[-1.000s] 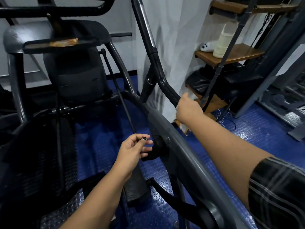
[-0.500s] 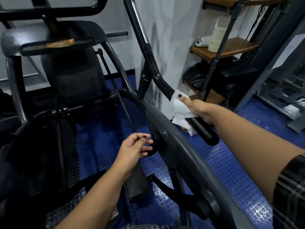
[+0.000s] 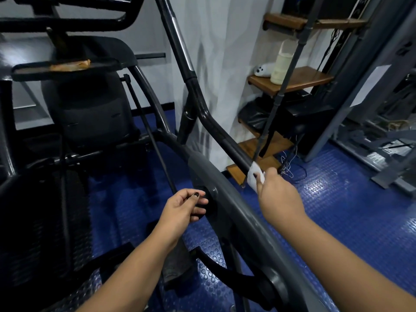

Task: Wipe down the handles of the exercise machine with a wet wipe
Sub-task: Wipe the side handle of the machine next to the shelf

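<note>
A long black handle bar of the exercise machine slants from the top centre down to the right. My right hand grips its lower end through a white wet wipe, which wraps the bar just above my fingers. The bar's tip is hidden under my hand. My left hand hovers lower, left of the grey frame arm, fingers loosely curled with thumb touching fingertips and nothing seen in it.
The machine's black console and tray stand at the upper left, its dark footplate at the lower left. Wooden shelves with a cream jug and a small toy sit at the right by a white curtain. Blue studded floor mat lies below.
My right hand has slid with the wipe down the handle bar towards me, from the bend to its lower end. The left hand has stayed in place.
</note>
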The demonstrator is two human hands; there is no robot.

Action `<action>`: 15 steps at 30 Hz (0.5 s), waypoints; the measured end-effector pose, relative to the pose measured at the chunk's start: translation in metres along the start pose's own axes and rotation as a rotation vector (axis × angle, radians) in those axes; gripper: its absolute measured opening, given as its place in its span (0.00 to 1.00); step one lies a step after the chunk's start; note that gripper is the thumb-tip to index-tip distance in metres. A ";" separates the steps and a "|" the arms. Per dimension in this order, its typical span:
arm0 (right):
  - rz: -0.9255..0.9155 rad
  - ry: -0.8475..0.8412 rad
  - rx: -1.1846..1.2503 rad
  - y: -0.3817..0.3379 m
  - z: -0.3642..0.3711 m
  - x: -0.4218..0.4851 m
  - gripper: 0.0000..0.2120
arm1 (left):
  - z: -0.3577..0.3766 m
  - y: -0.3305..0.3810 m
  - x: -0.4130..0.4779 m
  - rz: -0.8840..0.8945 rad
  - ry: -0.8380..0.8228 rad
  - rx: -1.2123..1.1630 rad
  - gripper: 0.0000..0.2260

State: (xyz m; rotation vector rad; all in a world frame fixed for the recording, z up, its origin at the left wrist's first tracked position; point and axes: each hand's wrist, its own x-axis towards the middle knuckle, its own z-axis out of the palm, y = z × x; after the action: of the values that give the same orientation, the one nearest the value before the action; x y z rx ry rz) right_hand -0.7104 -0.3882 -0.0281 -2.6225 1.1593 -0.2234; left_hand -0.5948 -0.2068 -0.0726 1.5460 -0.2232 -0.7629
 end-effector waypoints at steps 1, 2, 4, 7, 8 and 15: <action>-0.047 0.069 -0.064 0.002 0.005 -0.004 0.14 | -0.001 -0.001 0.001 -0.003 0.001 -0.002 0.08; -0.103 0.161 -0.145 0.005 0.012 -0.007 0.13 | -0.003 -0.002 0.002 -0.006 0.001 -0.006 0.08; -0.137 0.202 -0.315 0.005 0.019 -0.010 0.17 | -0.008 -0.002 0.004 -0.009 0.000 -0.022 0.08; -0.139 0.247 -0.469 0.001 0.023 -0.008 0.12 | -0.015 -0.003 0.008 -0.005 0.007 -0.038 0.08; -0.154 0.278 -0.514 -0.003 0.021 -0.006 0.11 | -0.017 -0.003 0.009 -0.005 0.011 -0.041 0.08; -0.109 0.059 -0.438 -0.055 0.009 0.040 0.13 | -0.025 -0.003 0.011 -0.007 0.002 -0.052 0.08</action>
State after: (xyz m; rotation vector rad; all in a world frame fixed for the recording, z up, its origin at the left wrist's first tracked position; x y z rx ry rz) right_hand -0.6432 -0.3808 -0.0187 -3.0823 1.1982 -0.0722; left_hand -0.5728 -0.1926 -0.0802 1.4996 -0.1952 -0.7665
